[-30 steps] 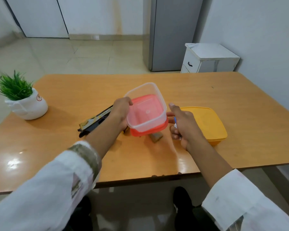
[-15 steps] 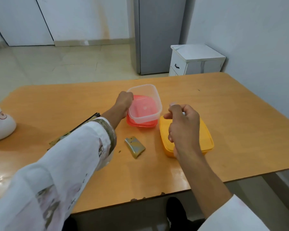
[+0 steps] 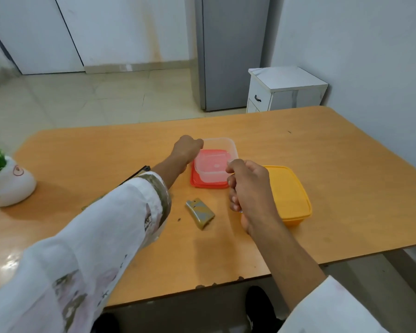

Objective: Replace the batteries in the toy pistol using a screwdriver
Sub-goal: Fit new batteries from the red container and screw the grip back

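Long dark toy pistol (image 3: 139, 173) lies on the orange wooden table (image 3: 322, 164), mostly hidden under the left sleeve. Rigid light plastic by the look; grab mid-body. Clear plastic tub (image 3: 216, 159) sits on its red lid: left hand (image 3: 186, 149) closed on its near-left rim. Right hand (image 3: 249, 188) fisted, contents can't tell. Small camo-patterned battery cover (image 3: 200, 213) loose between the arms: thin, slippery, pinch by edges.

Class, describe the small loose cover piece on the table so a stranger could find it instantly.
Start at the orange wooden table. Between the two forearms, nearer than the clear container on its red lid, lies the battery cover. It alone is flat, small and camouflage-patterned.
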